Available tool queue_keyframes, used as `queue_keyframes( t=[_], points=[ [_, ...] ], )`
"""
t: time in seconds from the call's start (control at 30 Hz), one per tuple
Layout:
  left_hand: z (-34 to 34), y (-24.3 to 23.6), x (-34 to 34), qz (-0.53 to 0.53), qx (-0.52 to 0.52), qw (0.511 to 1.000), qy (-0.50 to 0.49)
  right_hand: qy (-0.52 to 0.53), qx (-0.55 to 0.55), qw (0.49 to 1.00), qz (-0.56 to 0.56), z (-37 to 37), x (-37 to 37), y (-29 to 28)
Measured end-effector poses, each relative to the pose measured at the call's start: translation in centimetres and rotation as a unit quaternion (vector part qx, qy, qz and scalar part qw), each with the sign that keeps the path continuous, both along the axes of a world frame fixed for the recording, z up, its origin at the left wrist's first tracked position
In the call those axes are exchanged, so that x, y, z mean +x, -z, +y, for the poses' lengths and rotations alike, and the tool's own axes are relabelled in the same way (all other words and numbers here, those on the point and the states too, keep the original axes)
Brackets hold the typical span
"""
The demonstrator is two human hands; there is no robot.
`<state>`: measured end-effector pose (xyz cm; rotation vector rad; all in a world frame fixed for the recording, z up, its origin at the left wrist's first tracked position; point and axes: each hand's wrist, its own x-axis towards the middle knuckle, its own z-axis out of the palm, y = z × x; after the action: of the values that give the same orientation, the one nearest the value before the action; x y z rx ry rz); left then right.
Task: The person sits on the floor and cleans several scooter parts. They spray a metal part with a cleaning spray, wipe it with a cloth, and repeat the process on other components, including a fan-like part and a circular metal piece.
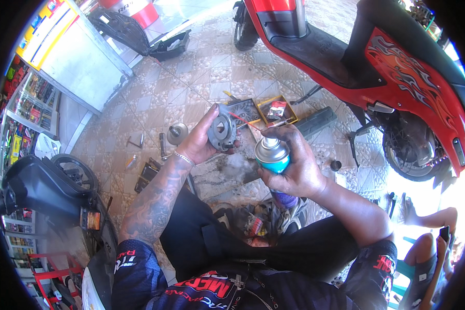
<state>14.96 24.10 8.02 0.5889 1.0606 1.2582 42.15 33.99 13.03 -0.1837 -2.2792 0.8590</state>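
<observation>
From my end, I have the left hand [195,143] grasping a round metal part [223,133], its holed face turned toward the right grip and its rim pinched between thumb and fingers. The right hand [300,168] is clenched around a teal spray can [275,161], just to the right of that part, with the index finger up on the nozzle. A thin red straw [247,122] runs from the nozzle toward the part; I cannot tell whether its tip touches the metal. A pale blur lies below and between both grips; I cannot tell whether it is mist or a floor stain.

Left of the left grip I see a metal disc [177,133] and, farther out, a T-handled tool [136,140] on the floor. Beyond the right grip sits a yellow-edged tray [290,107]; well past it, up and right, stands a red scooter [413,77].
</observation>
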Motion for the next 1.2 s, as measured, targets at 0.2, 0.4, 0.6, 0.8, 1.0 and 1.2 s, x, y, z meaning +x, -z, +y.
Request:
queue_keyframes(
  t=[0.2, 0.4, 0.6, 0.8, 1.0, 1.2],
  points=[
    [0.2, -0.2, 0.0, -0.026, 0.012, 1.000, -0.002, -0.032, -0.022, 0.999, 0.001, 0.2, 0.2, -0.1],
    [0.1, -0.7, 0.4, -0.034, 0.018, 0.999, -0.024, -0.067, -0.032, 0.996, 0.044, 0.4, 0.1, -0.1],
    [0.2, -0.9, 0.8, -0.023, 0.017, 0.998, -0.049, -0.078, -0.020, 0.996, 0.044, 0.3, 0.3, -0.4],
    [0.3, -0.7, 0.8, -0.024, 0.016, 0.999, -0.041, -0.081, -0.018, 0.996, 0.042, 0.5, 0.5, -0.7],
    [0.5, -0.3, 0.7, -0.036, 0.013, 0.999, -0.032, -0.096, -0.026, 0.994, 0.035, 0.6, 0.8, -0.7],
    [0.6, -0.3, 0.8, -0.045, 0.025, 0.998, -0.035, -0.125, -0.012, 0.991, -0.049, 0.4, 1.7, -0.8]
  ],
)
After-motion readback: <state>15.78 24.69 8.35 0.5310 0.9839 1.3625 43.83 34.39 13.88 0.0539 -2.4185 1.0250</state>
